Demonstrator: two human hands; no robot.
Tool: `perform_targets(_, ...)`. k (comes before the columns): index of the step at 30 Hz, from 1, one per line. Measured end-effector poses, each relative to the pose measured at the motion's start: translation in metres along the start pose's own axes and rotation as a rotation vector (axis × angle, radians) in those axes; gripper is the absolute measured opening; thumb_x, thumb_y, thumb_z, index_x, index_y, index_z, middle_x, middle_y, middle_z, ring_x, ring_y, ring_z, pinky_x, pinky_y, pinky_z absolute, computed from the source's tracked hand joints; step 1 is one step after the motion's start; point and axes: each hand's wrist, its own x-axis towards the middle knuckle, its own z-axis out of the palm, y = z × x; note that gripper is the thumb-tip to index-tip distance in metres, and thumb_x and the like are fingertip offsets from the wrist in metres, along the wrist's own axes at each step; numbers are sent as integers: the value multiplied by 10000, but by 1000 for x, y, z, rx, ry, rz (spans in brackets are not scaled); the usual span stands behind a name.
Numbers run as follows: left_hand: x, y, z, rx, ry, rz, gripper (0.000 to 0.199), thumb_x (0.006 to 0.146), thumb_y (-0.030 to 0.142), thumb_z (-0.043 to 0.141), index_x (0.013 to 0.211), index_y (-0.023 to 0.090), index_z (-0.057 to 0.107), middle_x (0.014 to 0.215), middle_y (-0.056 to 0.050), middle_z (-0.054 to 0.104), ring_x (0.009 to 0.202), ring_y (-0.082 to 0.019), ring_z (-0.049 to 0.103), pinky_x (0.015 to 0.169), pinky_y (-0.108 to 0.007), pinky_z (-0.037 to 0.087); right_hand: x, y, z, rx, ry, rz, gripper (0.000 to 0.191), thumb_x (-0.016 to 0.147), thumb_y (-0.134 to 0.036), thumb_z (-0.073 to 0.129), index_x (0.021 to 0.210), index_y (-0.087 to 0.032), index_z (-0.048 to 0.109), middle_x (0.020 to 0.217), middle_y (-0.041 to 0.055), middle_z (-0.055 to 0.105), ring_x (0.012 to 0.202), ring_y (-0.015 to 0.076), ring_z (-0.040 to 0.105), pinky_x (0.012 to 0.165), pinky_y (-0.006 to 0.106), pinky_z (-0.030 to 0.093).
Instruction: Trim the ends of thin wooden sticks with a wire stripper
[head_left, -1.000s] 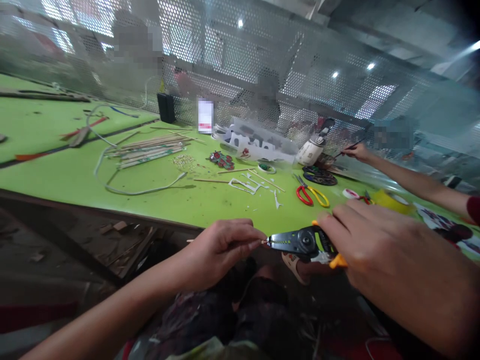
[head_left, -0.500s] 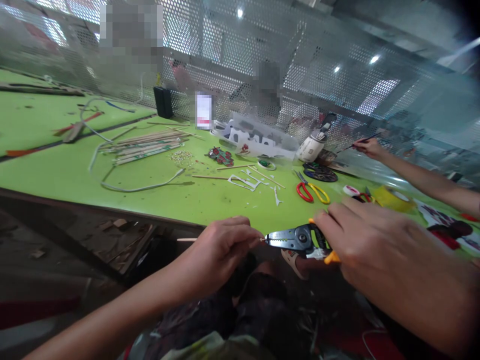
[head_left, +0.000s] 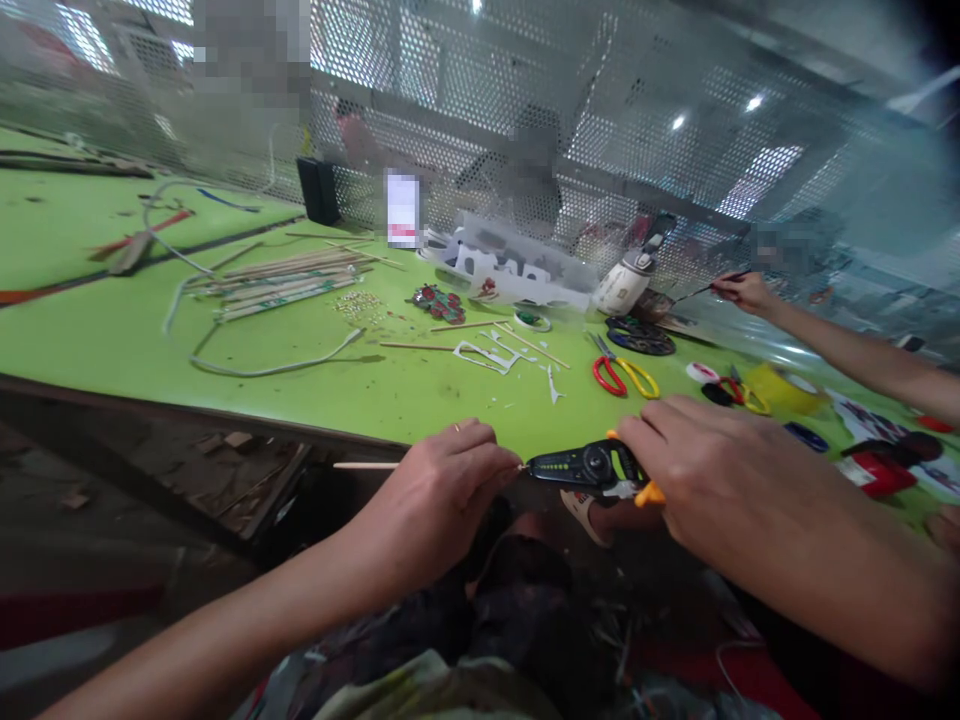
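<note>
Just off the front edge of the green table, my left hand is closed around a thin wooden stick, whose pale end sticks out to the left. The stick's other end reaches the tip of a pair of wire strippers at my left fingertips. My right hand is wrapped around their orange-and-black handles, with the jaws pointing left. The jaws look closed at the stick's end; what exactly sits between them is too small to make out.
The green table carries a bundle of sticks, a white cable, white cut-outs, red-and-yellow scissors, yellow tape and a phone. At right, another person's hand holds a thin brush. A perforated screen stands behind.
The wire strippers have rolled over, showing their dark face with yellow-green marks instead of the shinier toothed side. Both hands have shifted slightly left and up in the picture, still holding their things.
</note>
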Motion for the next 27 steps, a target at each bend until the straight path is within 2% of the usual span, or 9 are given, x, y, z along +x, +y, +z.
perform_targets(5,-1,0,2,77,14,49,208,937,73,464,881,81,664,733,-51,570,682,-142,506,620,-248,403,3,1,5,52,-27,11,234,864,-131,442,788,-195,654,714,67,627,663,200,569,606,329,366)
perform_targets(13,-2,-4,3,182,-25,133,273,914,29,389,969,60,655,757,-76,591,718,-168,501,691,-292,451,3,2,7,119,-67,53,177,803,-91,513,779,-207,646,713,62,628,648,201,589,560,300,354)
perform_targets(18,-5,3,-2,237,-119,66,270,938,65,411,1102,43,624,820,-91,576,742,-181,479,680,-294,432,0,-1,2,119,-81,67,177,821,-119,506,791,-211,653,729,71,633,668,215,592,562,307,359)
perform_targets(22,-8,11,-7,180,-221,-11,205,947,98,434,958,93,638,836,-78,556,761,-181,472,673,-286,401,-2,-3,-3,147,-93,53,179,842,-137,507,781,-215,656,729,77,639,687,224,595,579,319,378)
perform_targets(27,-10,13,-8,186,-184,36,229,942,79,418,776,118,571,717,-34,520,656,-144,428,607,-270,339,-5,-5,-4,162,-71,30,169,828,-113,525,755,-215,638,726,78,641,688,221,595,585,324,386)
